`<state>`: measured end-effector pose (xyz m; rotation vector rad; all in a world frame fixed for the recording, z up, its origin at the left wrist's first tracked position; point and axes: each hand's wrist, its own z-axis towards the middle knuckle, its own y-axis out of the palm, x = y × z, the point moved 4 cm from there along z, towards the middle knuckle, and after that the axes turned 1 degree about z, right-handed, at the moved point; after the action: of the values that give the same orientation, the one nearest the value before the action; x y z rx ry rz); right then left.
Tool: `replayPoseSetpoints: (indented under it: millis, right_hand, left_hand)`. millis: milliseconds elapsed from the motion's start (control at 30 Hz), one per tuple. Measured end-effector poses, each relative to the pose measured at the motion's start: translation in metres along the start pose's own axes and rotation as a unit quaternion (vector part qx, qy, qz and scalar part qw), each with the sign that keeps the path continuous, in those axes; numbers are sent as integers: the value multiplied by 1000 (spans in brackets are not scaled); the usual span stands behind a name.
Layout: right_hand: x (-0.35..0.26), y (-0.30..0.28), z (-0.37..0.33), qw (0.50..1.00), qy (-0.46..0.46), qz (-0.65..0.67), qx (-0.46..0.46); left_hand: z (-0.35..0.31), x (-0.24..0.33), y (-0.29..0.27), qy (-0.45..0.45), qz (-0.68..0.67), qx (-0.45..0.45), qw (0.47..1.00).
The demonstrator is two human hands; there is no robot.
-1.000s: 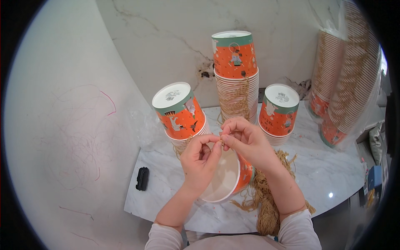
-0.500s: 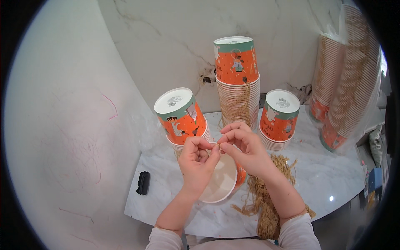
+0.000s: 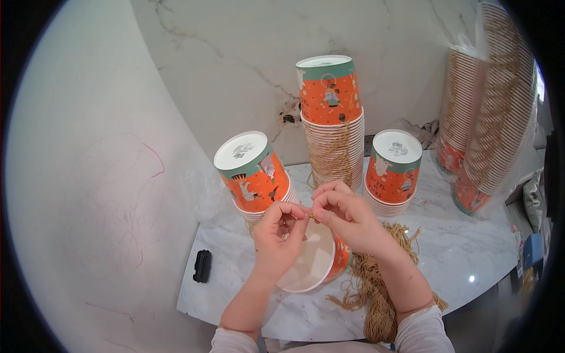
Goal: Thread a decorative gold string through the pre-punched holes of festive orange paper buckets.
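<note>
Both of my hands meet above an orange paper bucket (image 3: 311,265), which is tipped with its white open mouth toward me. Thumb and forefinger of my left hand (image 3: 279,238) pinch a short bit of tan cord (image 3: 311,215). My right hand (image 3: 346,215) pinches the same bit from the other side, fingertips almost touching. Most of the cord is hidden by the fingers. A loose bundle of tan cords (image 3: 376,288) lies on the marble table (image 3: 453,259), partly under my right forearm.
Upside-down bucket stacks stand behind: a short one left (image 3: 250,176), a tall one in the middle (image 3: 332,135), another short one right (image 3: 394,170). Plastic-wrapped bucket stacks (image 3: 500,117) lean at far right. A small black case (image 3: 202,266) lies by the curved white wall (image 3: 106,194).
Both hands stay pinched together and have come slightly lower in the picture, with a tiny shift of the fingertips. The view has tilted a little; buckets and cord bundle stay in place.
</note>
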<state>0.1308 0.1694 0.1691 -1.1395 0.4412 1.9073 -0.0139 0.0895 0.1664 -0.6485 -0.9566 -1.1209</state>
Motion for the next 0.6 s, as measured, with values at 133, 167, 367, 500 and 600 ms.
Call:
replayPoseSetpoints:
  millis: [133, 167, 367, 500, 600]
  right_hand:
    - [11, 2, 1, 981, 105, 150, -58]
    - [12, 2, 2, 972, 124, 190, -64]
    - [6, 4, -1, 972, 112, 201, -56]
    - [2, 6, -2, 988, 91, 119, -48]
    - [0, 8, -1, 990, 79, 111, -33]
  left_hand:
    - [0, -2, -3, -13, 19, -33, 999]
    - [1, -2, -4, -27, 12, -34, 999]
    - [2, 1, -9, -8, -9, -63, 998]
    - [1, -2, -11, -3, 36, -59, 998]
    - [2, -1, -12, -3, 38, -44, 998]
